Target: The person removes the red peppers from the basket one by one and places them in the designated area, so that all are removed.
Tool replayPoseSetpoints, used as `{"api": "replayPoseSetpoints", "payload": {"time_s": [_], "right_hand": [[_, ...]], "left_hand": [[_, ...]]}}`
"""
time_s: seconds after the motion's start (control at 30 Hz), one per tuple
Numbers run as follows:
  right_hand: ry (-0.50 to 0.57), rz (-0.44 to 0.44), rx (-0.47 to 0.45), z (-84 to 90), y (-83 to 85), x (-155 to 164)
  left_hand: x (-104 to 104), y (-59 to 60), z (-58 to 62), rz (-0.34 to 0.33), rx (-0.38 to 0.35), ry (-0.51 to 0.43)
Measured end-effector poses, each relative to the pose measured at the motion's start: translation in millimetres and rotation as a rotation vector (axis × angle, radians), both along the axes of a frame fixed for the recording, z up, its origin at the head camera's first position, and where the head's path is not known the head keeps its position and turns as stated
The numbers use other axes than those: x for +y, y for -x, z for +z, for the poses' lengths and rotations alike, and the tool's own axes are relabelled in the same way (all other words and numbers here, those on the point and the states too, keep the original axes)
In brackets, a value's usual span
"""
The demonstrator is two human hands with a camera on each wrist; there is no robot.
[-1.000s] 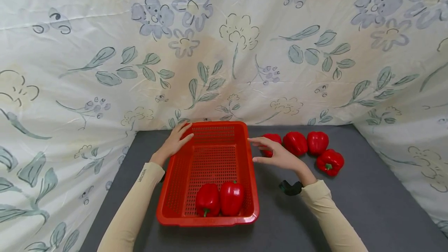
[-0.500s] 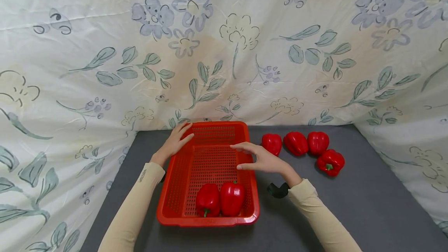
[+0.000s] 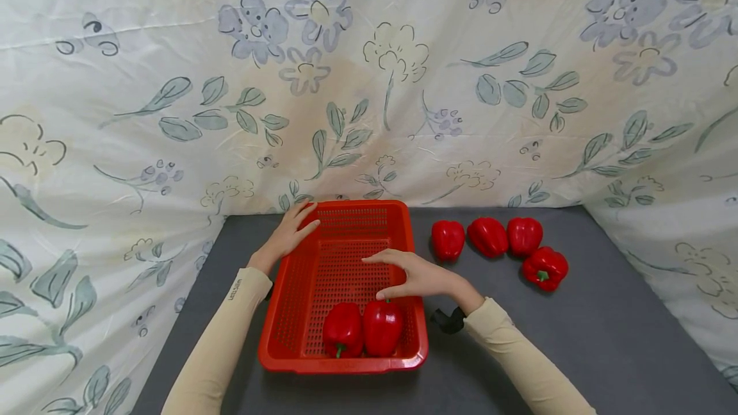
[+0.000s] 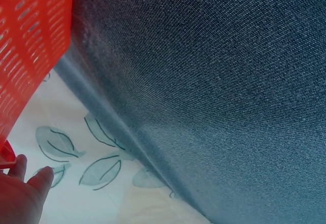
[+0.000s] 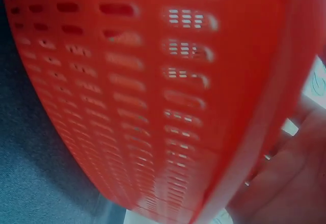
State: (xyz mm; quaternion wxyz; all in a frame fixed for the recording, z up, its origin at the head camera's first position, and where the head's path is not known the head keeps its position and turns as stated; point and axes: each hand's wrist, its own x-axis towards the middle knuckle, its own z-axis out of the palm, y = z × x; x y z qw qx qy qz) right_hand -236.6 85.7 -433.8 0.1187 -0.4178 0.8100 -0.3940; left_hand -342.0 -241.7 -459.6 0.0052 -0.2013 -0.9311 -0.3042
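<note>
Both arms are covered by long, close-fitting sleeves of a pale cream-beige colour, and each sleeve ends at the wrist. The left sleeve carries a small dark printed word near the cuff (the letters are too small to read). The right sleeve is plain, and beside its cuff a black strap goes around the wrist. The left hand and the right hand are bare, without gloves.

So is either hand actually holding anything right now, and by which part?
Neither holds anything. The left hand rests on the red basket's far left rim corner; the right hand hovers open above the basket, over two red bell peppers.
</note>
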Motion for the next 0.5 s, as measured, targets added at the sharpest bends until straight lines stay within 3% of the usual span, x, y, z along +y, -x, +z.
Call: {"api": "replayPoseSetpoints", "payload": {"time_s": [0.2, 0.5], "right_hand": [[-0.087, 0.048, 0.057, -1.2, -7.7, -5], [-0.313, 0.043, 0.312, -5.0, -17.0, -12]], "left_hand": [[1, 0.5, 0.3, 0.003, -0.007, -0.010], [1, -2.0, 1.7, -0.003, -0.004, -0.016]]}}
